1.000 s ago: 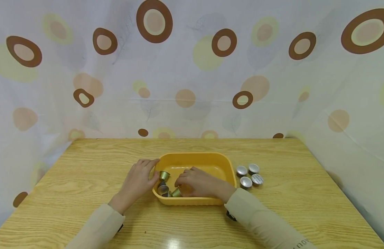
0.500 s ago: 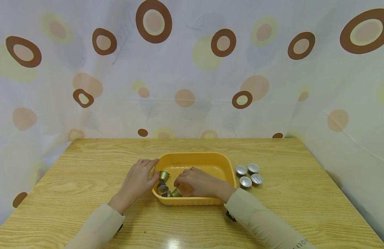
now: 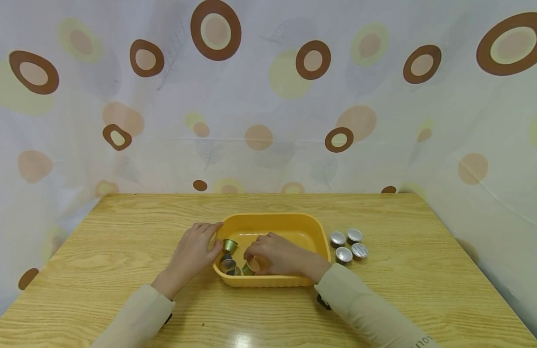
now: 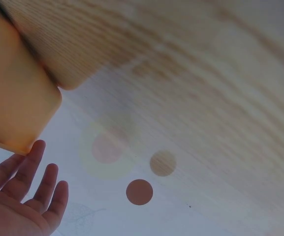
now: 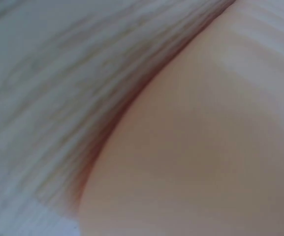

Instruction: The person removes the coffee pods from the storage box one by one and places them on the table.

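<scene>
In the head view, a yellow plastic tub (image 3: 272, 220) stands on the table with several coffee capsules at its left end. My left hand (image 3: 198, 246) holds the tub's left rim, thumb inside and fingers outside. The left wrist view has that hand (image 4: 21, 196) with a fingertip against the rim of the tub (image 4: 18, 93). My right hand (image 3: 277, 253) reaches inside and pinches a green capsule (image 3: 249, 267) near the front wall; its fingertips are partly hidden. Another green capsule (image 3: 229, 246) and a dark capsule (image 3: 227, 265) lie to the left.
Several capsules with silver lids (image 3: 344, 254) stand grouped on the wooden table (image 3: 403, 290), right of the tub. A patterned cloth (image 3: 259, 169) hangs behind the table. The right wrist view is filled mostly by the tub's outer wall (image 5: 196, 147).
The green capsule at my right fingers has turned, its wide end now facing up and right. My left hand and the tub stay put.
</scene>
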